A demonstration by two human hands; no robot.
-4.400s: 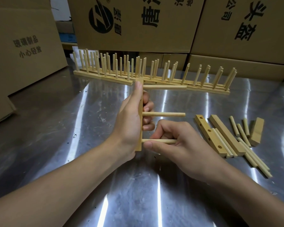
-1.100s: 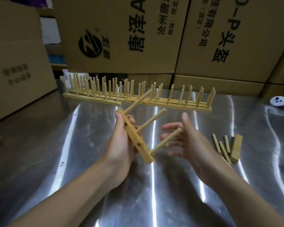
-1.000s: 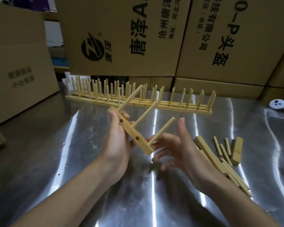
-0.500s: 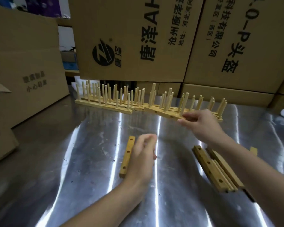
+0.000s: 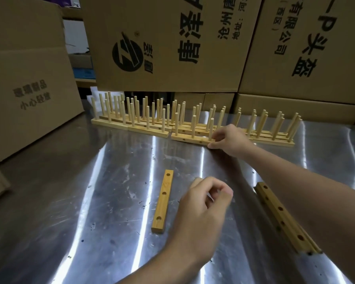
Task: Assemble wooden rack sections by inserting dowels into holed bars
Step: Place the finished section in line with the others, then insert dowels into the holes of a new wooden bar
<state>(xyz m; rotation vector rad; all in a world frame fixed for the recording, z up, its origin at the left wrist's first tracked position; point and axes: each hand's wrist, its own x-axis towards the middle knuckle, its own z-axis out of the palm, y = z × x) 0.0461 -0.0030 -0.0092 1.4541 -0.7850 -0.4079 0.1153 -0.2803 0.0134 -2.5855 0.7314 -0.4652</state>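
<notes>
Scuffed, glare-streaked steel bench. Behind it stand stacked cardboard cartons: the left carton with grey print, the central carton bearing a round black logo, and the right carton in black characters.

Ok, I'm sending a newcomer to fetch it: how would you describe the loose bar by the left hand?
On the steel table, in front of the row of racks, one bar lies flat mid-table, left of the left hand. Unlike the racks it carries no dowels, its three holes empty and facing up, and unlike the stacked bars at the right it lies alone.
</notes>
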